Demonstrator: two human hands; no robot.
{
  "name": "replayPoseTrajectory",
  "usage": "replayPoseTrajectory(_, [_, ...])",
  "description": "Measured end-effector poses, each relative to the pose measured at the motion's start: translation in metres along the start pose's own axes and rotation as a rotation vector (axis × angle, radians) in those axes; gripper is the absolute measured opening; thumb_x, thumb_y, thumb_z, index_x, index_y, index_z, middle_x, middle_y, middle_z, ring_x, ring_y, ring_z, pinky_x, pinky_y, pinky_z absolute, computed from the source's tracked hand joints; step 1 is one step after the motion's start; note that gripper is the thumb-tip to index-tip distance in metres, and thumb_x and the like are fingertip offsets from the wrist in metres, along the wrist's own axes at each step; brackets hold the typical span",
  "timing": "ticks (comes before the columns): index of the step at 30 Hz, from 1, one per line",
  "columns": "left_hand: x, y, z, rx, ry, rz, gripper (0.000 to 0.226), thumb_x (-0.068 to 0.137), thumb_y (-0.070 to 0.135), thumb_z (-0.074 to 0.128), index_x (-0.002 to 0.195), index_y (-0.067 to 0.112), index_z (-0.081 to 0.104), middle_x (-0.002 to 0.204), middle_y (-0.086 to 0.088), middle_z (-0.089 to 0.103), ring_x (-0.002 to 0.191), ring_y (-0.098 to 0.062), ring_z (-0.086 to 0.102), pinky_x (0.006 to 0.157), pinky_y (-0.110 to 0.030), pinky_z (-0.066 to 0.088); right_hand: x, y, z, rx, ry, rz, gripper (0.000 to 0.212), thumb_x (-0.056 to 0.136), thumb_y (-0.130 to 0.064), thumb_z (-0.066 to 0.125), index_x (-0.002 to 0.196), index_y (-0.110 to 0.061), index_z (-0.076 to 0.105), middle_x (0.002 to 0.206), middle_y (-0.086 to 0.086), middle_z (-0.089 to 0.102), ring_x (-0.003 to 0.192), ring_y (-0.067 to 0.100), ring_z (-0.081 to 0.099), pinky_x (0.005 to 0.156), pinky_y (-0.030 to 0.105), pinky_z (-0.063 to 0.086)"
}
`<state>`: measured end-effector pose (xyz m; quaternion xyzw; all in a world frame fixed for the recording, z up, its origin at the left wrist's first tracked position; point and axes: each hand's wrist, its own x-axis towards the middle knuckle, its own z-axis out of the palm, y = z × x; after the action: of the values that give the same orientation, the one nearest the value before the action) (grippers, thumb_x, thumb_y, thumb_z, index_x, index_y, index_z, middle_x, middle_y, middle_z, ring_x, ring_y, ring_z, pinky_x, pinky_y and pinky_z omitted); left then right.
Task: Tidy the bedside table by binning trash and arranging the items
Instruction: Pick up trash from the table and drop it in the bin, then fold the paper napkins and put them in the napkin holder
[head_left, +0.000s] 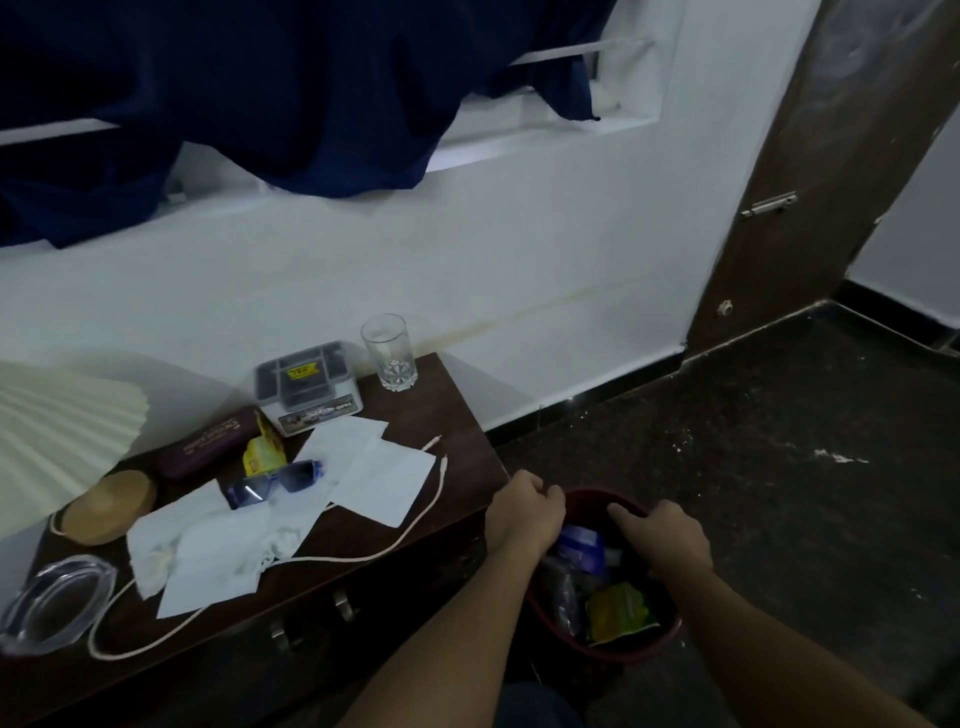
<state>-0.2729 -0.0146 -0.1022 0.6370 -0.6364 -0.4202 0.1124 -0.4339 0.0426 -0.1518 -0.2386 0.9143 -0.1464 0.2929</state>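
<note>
We've got L hand (524, 512) fingers curled on bin (584, 492) rim; R hand (662, 538) on it too, grip unclear. Nearest tissues (384, 480) lie just left of L fingers, on table (457, 405); L's nearer.

My dark wooden bench (415, 415) carries crumpled white tissues (208, 561), blue sunglasses (270, 486), a clear glass tumbler (388, 353) far right, a white cable (363, 557), and a clear glass ashtray (52, 603) near left.
</note>
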Motion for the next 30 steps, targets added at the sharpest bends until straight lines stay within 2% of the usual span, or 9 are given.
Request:
replayPoseTrajectory(4, [-0.011,-0.004,-0.033,-0.033,0.096,0.017,0.03,0.094,0.041,0.055,0.117,0.024,0.063,0.115,0.001,0.07,0.108,-0.021,0.065,0.088,-0.031,0.05,-0.023,-0.021,-0.007,0.009,0.024,-0.071,0.04,0.095,-0.05,0.058,0.1,-0.011,0.06,0.086,0.009,0.066,0.072,0.023,0.067,0.066,0.037,0.06])
replayPoseTrajectory(6, [-0.017,-0.007,-0.051,-0.057,0.165,0.026,0.026,0.093,0.039,0.054,0.112,0.025,0.065,0.113,0.001,0.071,0.109,-0.023,0.065,0.09,-0.032,0.051,-0.037,-0.039,-0.008,0.004,0.068,-0.166,0.032,0.099,-0.042,0.057,0.094,-0.01,0.06,0.081,0.008,0.063,0.067,0.02,0.06,0.058,0.03,0.048])
replayPoseTrajectory(7, [-0.02,-0.009,-0.061,-0.071,0.201,0.029,0.024,0.093,0.037,0.053,0.109,0.025,0.065,0.112,0.0,0.071,0.109,-0.023,0.064,0.089,-0.031,0.05,-0.047,-0.05,-0.009,-0.004,0.086,-0.218,0.03,0.099,-0.039,0.056,0.094,-0.01,0.062,0.081,0.008,0.062,0.067,0.021,0.057,0.059,0.029,0.043])
replayPoseTrajectory(11, [-0.029,-0.029,-0.108,-0.107,0.34,-0.013,0.021,0.094,0.031,0.052,0.107,0.023,0.067,0.111,-0.001,0.071,0.107,-0.025,0.064,0.084,-0.03,0.046,-0.087,-0.106,0.005,-0.017,0.155,-0.45,0.027,0.094,-0.035,0.057,0.096,-0.012,0.072,0.1,0.017,0.07,0.093,0.038,0.065,0.077,0.037,0.052])
replayPoseTrajectory(14, [-0.033,-0.055,-0.147,-0.118,0.426,-0.067,0.021,0.094,0.028,0.051,0.105,0.023,0.067,0.111,-0.004,0.071,0.108,-0.029,0.064,0.085,-0.032,0.048,-0.128,-0.154,0.025,-0.02,0.174,-0.606,0.025,0.092,-0.031,0.057,0.097,-0.014,0.074,0.103,0.016,0.071,0.098,0.039,0.067,0.078,0.037,0.051])
replayPoseTrajectory(18, [-0.042,-0.097,-0.196,-0.146,0.5,-0.123,0.023,0.095,0.029,0.051,0.111,0.022,0.065,0.113,-0.005,0.071,0.108,-0.031,0.064,0.083,-0.032,0.048,-0.186,-0.206,0.062,-0.07,0.1,-0.788,0.023,0.09,-0.029,0.055,0.098,-0.02,0.074,0.101,0.01,0.073,0.098,0.035,0.067,0.079,0.038,0.056])
replayPoseTrajectory(24, [-0.059,-0.161,-0.253,-0.126,0.597,-0.214,0.022,0.097,0.026,0.049,0.11,0.019,0.066,0.111,-0.006,0.07,0.104,-0.03,0.063,0.073,-0.031,0.042,-0.24,-0.242,0.117,-0.192,-0.062,-0.906,0.022,0.092,-0.026,0.056,0.098,-0.017,0.075,0.098,0.01,0.073,0.098,0.034,0.067,0.07,0.03,0.048])
replayPoseTrajectory(30, [-0.061,-0.219,-0.269,-0.152,0.617,-0.344,0.032,0.093,0.024,0.053,0.124,0.021,0.061,0.125,-0.007,0.066,0.116,-0.029,0.061,0.09,-0.036,0.049,-0.253,-0.245,0.163,-0.305,-0.156,-0.899,0.02,0.087,-0.033,0.06,0.092,-0.016,0.07,0.095,0.008,0.067,0.09,0.03,0.064,0.068,0.029,0.044])
